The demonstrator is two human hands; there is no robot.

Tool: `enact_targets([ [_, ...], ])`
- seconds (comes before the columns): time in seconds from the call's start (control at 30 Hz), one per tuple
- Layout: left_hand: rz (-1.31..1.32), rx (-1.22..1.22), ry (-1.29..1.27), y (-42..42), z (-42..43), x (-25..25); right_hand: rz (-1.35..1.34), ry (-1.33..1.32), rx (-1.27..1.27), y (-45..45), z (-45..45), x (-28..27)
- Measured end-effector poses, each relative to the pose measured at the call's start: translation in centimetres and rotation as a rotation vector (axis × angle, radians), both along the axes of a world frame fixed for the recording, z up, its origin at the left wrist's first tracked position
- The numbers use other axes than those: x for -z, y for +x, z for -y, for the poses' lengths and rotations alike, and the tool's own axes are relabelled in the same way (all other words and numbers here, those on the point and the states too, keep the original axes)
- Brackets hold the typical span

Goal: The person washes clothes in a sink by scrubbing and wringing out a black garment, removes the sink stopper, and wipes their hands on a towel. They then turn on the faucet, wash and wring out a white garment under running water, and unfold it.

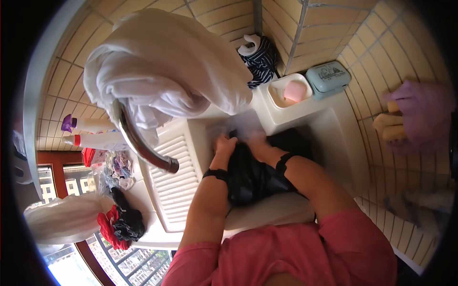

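Note:
A black cloth, perhaps a garment point(253, 178), hangs and bunches in the white sink point(341, 148) below my forearms. My left hand point(224, 144) is closed on its upper edge, thumb against the fabric. Just beside it, my right hand point(258, 143) touches the same cloth, but motion blur smears its fingers. More dark fabric spreads to the right of my right wrist. Both forearms wear black bands. Left of my hands is the sink's ribbed washboard point(174, 183).
A curved metal faucet point(143, 140) juts over the washboard, beneath a large white cloth bundle point(167, 62). Pink soap point(295, 90) lies in a dish beside a blue-green box point(329, 77). Bottles point(98, 140) and red and black cloths point(125, 224) sit left; purple cloth point(422, 117) hangs right.

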State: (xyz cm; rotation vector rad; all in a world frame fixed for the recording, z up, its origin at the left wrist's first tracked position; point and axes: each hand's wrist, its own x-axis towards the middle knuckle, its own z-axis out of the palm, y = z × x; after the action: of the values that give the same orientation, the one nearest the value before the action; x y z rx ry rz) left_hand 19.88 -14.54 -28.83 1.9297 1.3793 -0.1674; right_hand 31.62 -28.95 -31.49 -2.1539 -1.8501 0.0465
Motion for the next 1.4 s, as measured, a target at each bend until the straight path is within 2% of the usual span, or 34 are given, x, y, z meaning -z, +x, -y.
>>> enact_targets([
  [0.03, 0.141, -0.134, -0.032, 0.0, 0.2, -1.0, -0.135, -0.09, -0.01, 0.4, 0.1, -1.7],
  [0.07, 0.274, -0.265, -0.061, -0.6, 0.6, -2.2, -0.412, -0.095, 0.025, 0.9, 0.2, -3.5],
  [0.1, 0.264, -0.263, -0.056, -1.2, 1.0, -4.0, -0.612, -0.01, 0.137, 1.0, 0.1, -4.5],
  [0.17, 0.541, -0.365, -0.101, -2.3, 1.8, -8.5, -0.486, 0.168, 0.214, 0.9, 0.4, -4.6],
  [0.2, 0.616, -0.417, -0.253, -3.1, 2.2, -10.5, -0.493, 0.173, 0.21, 1.1, 0.4, -4.5],
  [0.23, 0.611, -0.42, -0.247, -3.9, 2.9, -12.5, -0.481, 0.133, 0.239, 1.1, 0.5, -4.3],
  [0.3, 1.183, -0.427, -0.517, -5.2, 4.4, -16.2, -0.476, 0.088, 0.256, 1.2, -0.2, -5.4],
  [0.37, 1.191, -0.401, -0.575, -6.3, 4.7, -18.0, -0.475, -0.435, 0.071, 2.7, -1.7, -9.7],
  [0.43, 1.216, -0.511, -0.438, -7.0, 4.5, -18.0, -0.697, -0.441, 0.079, 3.8, -3.6, -9.7],
  [0.47, 1.217, -0.517, -0.434, -7.2, 4.3, -17.3, -0.878, -0.396, 0.189, 3.9, -4.0, -10.0],
  [0.53, 1.034, -0.484, -0.221, -7.2, 3.7, -14.7, -1.177, -0.3, 0.425, 3.7, -4.7, -13.1],
  [0.57, 0.94, -0.467, -0.117, -7.2, 3.5, -13.6, -1.174, -0.305, 0.416, 3.6, -5.0, -12.2],
  [0.6, 0.76, -0.418, -0.091, -6.6, 3.8, -14.4, -1.149, -0.156, 0.407, 3.5, -5.5, -10.2],
  [0.63, 0.741, -0.33, 0.057, -5.9, 3.6, -13.2, -1.123, -0.007, 0.392, 3.5, -6.0, -9.6],
  [0.67, 0.677, -0.331, 0.097, -5.4, 4.2, -12.0, -1.087, -0.114, 0.47, 3.5, -6.3, -9.0],
  [0.7, 0.578, -0.361, 0.052, -4.8, 4.2, -10.5, -1.088, -0.122, 0.441, 3.0, -6.4, -7.6],
  [0.77, 0.582, -0.406, -0.096, -4.3, 4.4, -7.8, -0.52, -0.016, 0.51, 1.1, -6.8, -3.8],
  [0.8, 0.542, -0.398, -0.137, -4.5, 4.4, -4.3, -0.398, -0.126, 0.382, -0.1, -5.8, -5.6],
  [0.83, 0.561, -0.401, -0.192, -4.7, 4.9, -2.8, -0.272, -0.232, 0.253, -1.3, -4.7, -8.0],
  [0.87, 0.458, -0.566, -0.411, -4.0, 5.4, -6.4, -0.284, -0.238, 0.12, -1.2, -4.2, -7.9],
  [0.9, 0.302, -0.65, -0.555, -3.5, 5.2, -7.7, -0.222, -0.331, 0.057, -0.5, -4.2, -7.2],
  [0.97, 0.43, -0.629, -0.473, -3.8, 5.7, -6.7, -0.28, -0.02, 0.037, 1.7, -5.0, 1.0],
  [1.0, 0.479, -0.626, -0.441, -3.8, 5.6, -6.0, -0.273, -0.012, 0.014, 1.8, -5.6, -0.4],
  [1.07, 0.795, -0.872, -1.116, -3.7, 3.4, -3.5, -0.693, -0.1, 0.193, 1.3, -6.3, -4.0],
  [1.1, 0.686, -0.868, -0.955, -3.3, 3.2, -2.5, -0.962, 0.03, 0.037, 0.5, -6.1, -4.2],
  [1.13, 0.752, -0.921, -1.021, -3.6, 3.0, -4.7, -0.943, -0.031, -0.045, -0.7, -4.8, -10.4],
  [1.17, 0.819, -0.969, -1.083, -3.6, 2.9, -9.4, -0.992, 0.055, -0.083, -2.0, -3.6, -12.7],
  [1.27, 1.125, -0.555, -0.345, -4.1, 5.6, -14.1, -1.015, -0.022, -0.143, -4.2, -1.1, -17.6],
  [1.3, 1.135, -0.365, -0.198, -3.9, 5.4, -11.4, -1.029, -0.047, -0.169, -4.7, -0.8, -18.9],
  [1.33, 1.145, -0.297, -0.138, -3.5, 5.2, -10.0, -0.998, 0.097, -0.239, -5.3, -1.1, -19.1],
  [1.37, 1.13, -0.336, -0.219, -3.0, 5.3, -8.8, -1.095, 0.138, -0.187, -5.4, -1.2, -17.8],
  [1.4, 1.111, -0.41, -0.353, -2.4, 5.0, -7.1, -0.921, 0.203, -0.171, -5.0, -1.7, -16.9],
])
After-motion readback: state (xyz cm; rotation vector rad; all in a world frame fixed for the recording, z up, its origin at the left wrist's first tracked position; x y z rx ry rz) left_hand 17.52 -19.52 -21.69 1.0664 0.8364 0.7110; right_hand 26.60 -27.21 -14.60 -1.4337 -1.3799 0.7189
